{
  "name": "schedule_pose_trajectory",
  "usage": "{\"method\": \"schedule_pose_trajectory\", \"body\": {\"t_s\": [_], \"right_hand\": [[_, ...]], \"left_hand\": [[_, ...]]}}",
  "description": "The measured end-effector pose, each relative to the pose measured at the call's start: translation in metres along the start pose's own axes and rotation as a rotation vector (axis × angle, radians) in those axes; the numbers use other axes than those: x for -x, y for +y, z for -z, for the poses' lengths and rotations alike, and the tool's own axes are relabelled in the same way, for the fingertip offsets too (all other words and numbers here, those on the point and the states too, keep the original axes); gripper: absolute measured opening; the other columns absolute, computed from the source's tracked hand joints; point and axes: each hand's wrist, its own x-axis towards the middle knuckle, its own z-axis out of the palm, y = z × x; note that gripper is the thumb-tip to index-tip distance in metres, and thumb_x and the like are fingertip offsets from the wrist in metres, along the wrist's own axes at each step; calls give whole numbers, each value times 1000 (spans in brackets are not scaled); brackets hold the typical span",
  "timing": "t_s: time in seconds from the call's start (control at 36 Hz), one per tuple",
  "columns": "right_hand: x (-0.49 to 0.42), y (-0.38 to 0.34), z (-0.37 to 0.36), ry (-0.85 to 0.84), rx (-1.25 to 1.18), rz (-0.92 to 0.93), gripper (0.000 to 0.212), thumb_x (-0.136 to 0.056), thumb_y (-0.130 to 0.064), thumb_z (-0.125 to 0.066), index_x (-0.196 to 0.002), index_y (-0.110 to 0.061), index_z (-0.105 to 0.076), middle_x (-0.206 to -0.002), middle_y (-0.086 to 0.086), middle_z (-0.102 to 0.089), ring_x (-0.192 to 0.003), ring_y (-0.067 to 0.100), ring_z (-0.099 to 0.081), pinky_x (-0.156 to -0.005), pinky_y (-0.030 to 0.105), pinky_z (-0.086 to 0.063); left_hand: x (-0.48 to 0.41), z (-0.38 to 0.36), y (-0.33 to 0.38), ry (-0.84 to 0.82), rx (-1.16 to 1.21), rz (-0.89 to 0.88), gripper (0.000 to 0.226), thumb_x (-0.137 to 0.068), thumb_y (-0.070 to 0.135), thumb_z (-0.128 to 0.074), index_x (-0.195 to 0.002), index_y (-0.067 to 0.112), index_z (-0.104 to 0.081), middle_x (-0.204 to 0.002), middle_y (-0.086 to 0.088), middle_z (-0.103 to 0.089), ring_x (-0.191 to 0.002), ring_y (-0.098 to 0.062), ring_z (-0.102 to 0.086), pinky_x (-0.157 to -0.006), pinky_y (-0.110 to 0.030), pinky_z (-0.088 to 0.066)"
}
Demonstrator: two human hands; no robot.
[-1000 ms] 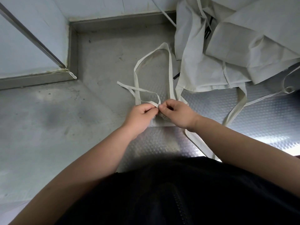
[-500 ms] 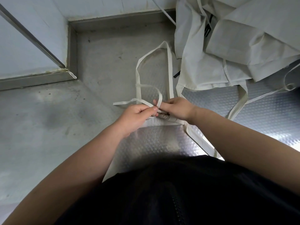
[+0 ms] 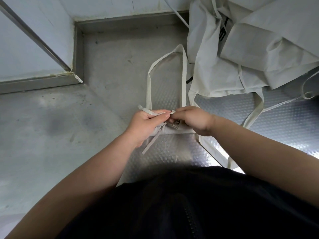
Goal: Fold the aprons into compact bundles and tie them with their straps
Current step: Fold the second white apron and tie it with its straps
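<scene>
**Both hands pinching a tie strap over a folded apron**

The person is leaning against a steel bench (image 3: 69, 135), and both hands are meeting just above the middle of the view. The left hand (image 3: 146, 125) is curling its fingers around a thin cream tie strap (image 3: 151, 112), with the thumb pressing the strap down against the forefinger. One short end is poking out past the knuckles toward ten o'clock. A loose tail is hanging out below the palm toward seven o'clock. The right hand (image 3: 191, 120) is also closing, its thumb and forefinger pinching the same strap where it is reaching across to the left thumb. Its lower fingers are bending down beside a small knot (image 3: 174, 126) (how tight the knot is cannot be told).

The folded apron (image 3: 176, 131) is lying flat on the bench directly under the two hands, mostly hidden by them, showing only a pale strip at its near edge. Its neck loop (image 3: 148, 83) is stretching away from the hands toward twelve o'clock, lying flat on the metal.

A heap of aprons (image 3: 250, 49) is sprawling unfolded at one to two o'clock, touching the far right side of the neck loop. A broad strap (image 3: 257, 109) is trailing from that heap toward four o'clock. A pale wall (image 3: 25, 49) is bordering the bench at ten o'clock. A black top (image 3: 189, 204) is filling the view at six o'clock.
</scene>
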Motion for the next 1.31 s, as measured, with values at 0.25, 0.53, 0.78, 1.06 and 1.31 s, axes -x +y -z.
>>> {"method": "schedule_pose_trajectory", "body": {"t_s": [0.25,0.53,0.78,1.06,1.31], "right_hand": [[-1,7,-5,93,-555,54,23,-90,-10,-59,-67,-12,-53,-67,5,-61,-63,15,-59,-70,27,-50],[4,39,-4,367,-234,171,48,-86,-4,-64,-57,-21,-30,-56,0,-40,-69,23,-42,-68,37,-38],[11,36,-8,521,174,189,47,-91,-10,-56,-56,-18,-25,-59,2,-36,-61,18,-36,-52,21,-31],[16,50,0,625,500,67,38,-93,-10,-49,-58,-19,-37,-80,12,-51,-74,24,-46,-62,26,-29],[14,51,-2,658,354,-46,23,-94,-27,-56,-94,-6,-48,-76,1,-50,-82,26,-52,-66,29,-34]], "left_hand": [[5,0,-4,120,0,-65,13,-84,6,-65,-85,17,-71,-109,-4,-57,-81,4,-63,-74,-9,-47],[14,-11,-17,371,151,-93,14,-89,5,-61,-96,-4,-69,-95,-12,-68,-81,-11,-66,-70,-16,-51],[27,0,-27,427,-505,-252,16,-94,15,-54,-80,22,-58,-82,10,-57,-69,9,-54,-63,-3,-35],[22,-1,-38,576,-234,35,19,-91,21,-59,-72,21,-63,-68,9,-61,-70,-12,-57,-71,-28,-48],[26,7,-50,713,-369,153,18,-80,31,-70,-67,19,-67,-60,8,-61,-68,-17,-62,-62,-26,-43]]}}
